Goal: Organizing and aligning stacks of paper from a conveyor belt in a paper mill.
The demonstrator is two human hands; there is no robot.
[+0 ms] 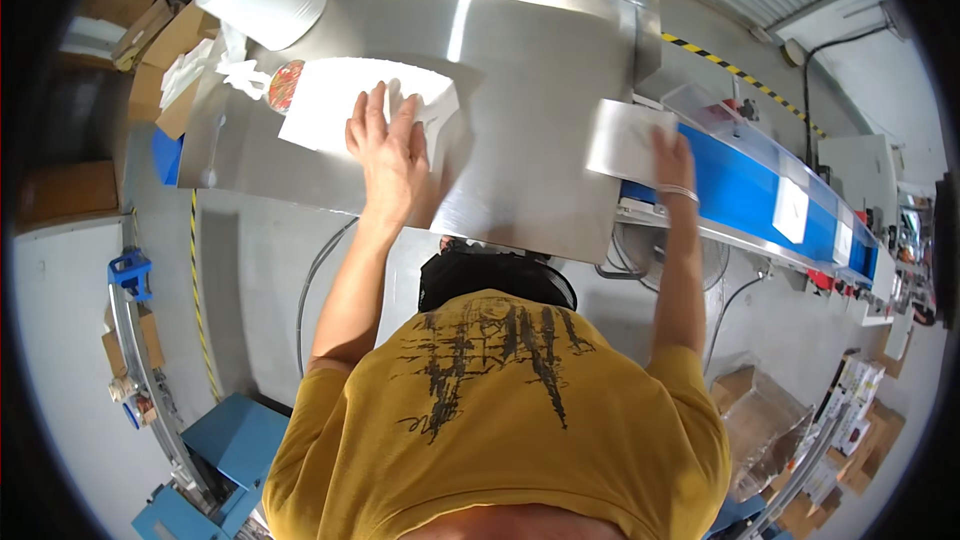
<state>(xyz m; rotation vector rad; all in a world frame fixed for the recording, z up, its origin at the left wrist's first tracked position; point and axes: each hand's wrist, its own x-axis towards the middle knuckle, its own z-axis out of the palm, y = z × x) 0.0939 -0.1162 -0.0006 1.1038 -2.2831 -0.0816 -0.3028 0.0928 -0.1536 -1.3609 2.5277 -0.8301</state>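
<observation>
On the steel table (535, 120), a white stack of flat pieces (325, 105) lies at the left. My left hand (390, 145) rests on its right part with fingers spread; whether the stack is cards or thin packets I cannot tell. At the table's right end, my right hand (676, 162), smeared by motion, grips the right edge of a flat white piece (620, 140). That piece spans the table's edge and the near end of a blue conveyor belt (735, 180). My right thumb is hidden.
Two more white pieces, one nearer (791, 210) and one farther (843, 241), lie on the belt beside a clear guard (700, 105). A large white roll (285, 10) stands at the table's back left, near a round red-patterned item (286, 86). Cardboard boxes (160, 60) sit beyond.
</observation>
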